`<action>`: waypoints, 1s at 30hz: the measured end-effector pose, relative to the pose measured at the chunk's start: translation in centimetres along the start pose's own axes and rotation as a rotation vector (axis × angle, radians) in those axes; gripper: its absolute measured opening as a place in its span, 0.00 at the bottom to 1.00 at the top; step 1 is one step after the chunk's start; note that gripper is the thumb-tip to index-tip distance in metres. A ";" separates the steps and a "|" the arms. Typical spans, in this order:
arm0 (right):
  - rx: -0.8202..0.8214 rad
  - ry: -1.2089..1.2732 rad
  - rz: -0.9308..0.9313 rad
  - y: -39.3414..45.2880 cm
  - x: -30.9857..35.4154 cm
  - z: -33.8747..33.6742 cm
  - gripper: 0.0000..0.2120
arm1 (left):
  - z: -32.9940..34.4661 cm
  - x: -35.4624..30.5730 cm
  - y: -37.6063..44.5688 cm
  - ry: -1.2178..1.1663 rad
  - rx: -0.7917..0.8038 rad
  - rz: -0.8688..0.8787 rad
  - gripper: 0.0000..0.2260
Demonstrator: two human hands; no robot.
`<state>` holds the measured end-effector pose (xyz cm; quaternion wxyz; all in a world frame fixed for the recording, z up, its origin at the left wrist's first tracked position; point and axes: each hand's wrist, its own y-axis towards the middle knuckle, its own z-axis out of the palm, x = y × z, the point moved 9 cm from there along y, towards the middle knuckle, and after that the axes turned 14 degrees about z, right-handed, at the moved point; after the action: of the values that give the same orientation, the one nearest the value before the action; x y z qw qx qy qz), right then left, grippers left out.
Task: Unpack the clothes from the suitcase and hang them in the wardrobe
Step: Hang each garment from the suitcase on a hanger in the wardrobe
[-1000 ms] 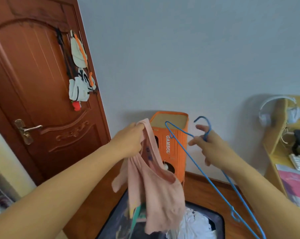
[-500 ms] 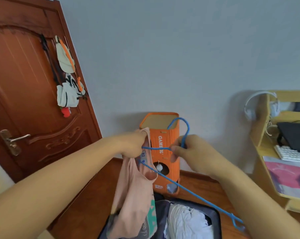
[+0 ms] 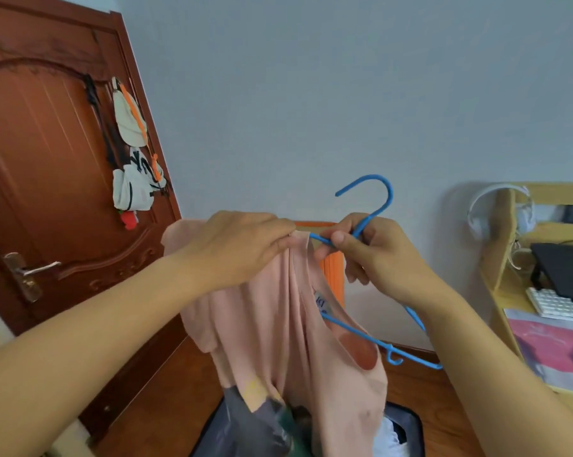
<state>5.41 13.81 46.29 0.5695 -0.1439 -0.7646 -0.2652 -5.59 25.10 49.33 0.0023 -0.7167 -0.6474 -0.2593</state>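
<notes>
**Hanger arm now inside the top's neckline**

Change vs a second ago: the blue hanger [image 3: 365, 225] was held apart from the garment, off to the right. Half a second ago its tip reached the collar. Now one arm runs in through the neck opening of the pink top [image 3: 278, 324], and the hands have closed up to almost touching.

Left hand [image 3: 242, 245]: fingers pinched on the collar edge, holding the opening taut. Right hand [image 3: 374, 255]: fingers curled round the hanger neck just below the hook, which points up and left.

Judgement: threading is under way, not finished. The other hanger arm sticks out lower right, outside the fabric, so the second shoulder likely still needs pulling over. Wardrobe is not in view.

The top: thin, soft pink knit, short-sleeved, label showing inside the collar, a print partly visible near the hem. It hangs limp from the left hand, directly over the open suitcase [image 3: 407, 423], which holds more clothes, white ones among them.
</notes>
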 end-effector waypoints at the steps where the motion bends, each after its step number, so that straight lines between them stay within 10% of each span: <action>1: -0.034 -0.048 -0.005 0.4 -0.2 -0.4 0.08 | 0.0 0.3 0.1 0.007 0.017 0.005 0.25; 9: -0.151 -0.018 -0.031 0.2 -1.9 1.1 0.16 | 2.1 -1.1 -0.1 -0.343 0.087 -0.035 0.13; 13: -0.747 -0.067 -0.258 -4.1 -3.9 -0.8 0.10 | 1.4 1.6 -1.2 -0.316 -0.055 -0.171 0.14; 19: -0.079 -0.230 -0.039 -1.8 -14.2 8.5 0.24 | -2.0 3.8 -3.1 -0.314 -0.199 -0.197 0.09; 23: 0.148 -0.460 -0.033 -0.8 -16.2 10.6 0.05 | -3.7 6.3 -5.3 -0.316 -0.292 -0.206 0.12; 30: -0.140 -1.048 -0.411 -0.1 -13.2 0.6 0.19 | 0.4 9.9 -16.1 0.199 0.133 -0.022 0.16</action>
<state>8.96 15.14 33.65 0.0398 -0.1417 -0.9379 -0.3140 -20.15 37.03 47.30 0.1115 -0.6786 -0.6675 -0.2857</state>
